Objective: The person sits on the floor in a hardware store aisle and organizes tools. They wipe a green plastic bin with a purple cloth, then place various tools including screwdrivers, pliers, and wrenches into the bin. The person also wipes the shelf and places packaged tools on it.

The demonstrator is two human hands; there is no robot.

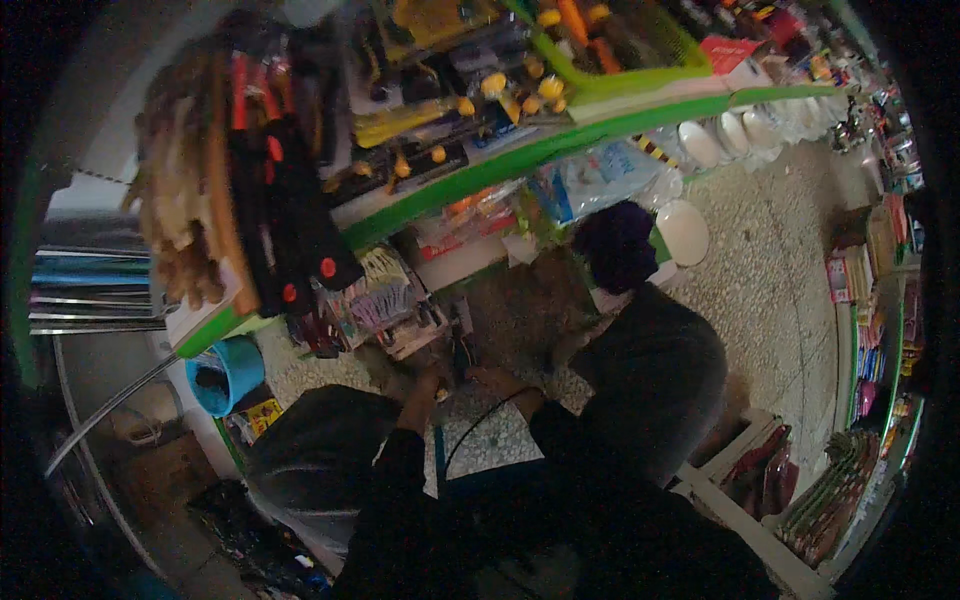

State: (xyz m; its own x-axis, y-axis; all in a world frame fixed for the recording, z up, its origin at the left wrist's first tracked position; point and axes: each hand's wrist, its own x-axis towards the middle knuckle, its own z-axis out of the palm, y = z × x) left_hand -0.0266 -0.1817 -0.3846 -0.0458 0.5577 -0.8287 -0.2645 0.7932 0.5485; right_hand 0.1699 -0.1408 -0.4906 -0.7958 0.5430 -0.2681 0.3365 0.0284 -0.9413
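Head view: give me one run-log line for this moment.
left hand: near small dark item, grip unclear | right hand: beside it, black cord below | another person crouched ahead | green-edged shelf above

We've got little room at frame centre: our left hand [432,380] and right hand [492,378] sit close together over a small dark object [462,352], boxed in by the green-edged shelf [520,155] overhead-left with its hanging packets [375,295], and a crouching person in dark clothes [655,370] right beside us on the right. Lower left is blocked by a dark sack [315,455] and a blue bucket [228,372]; a black cable [480,418] crosses between our forearms. Open passage is the speckled floor [770,270] to the upper right, up to the white lids [685,232] and right-hand racks [880,340].
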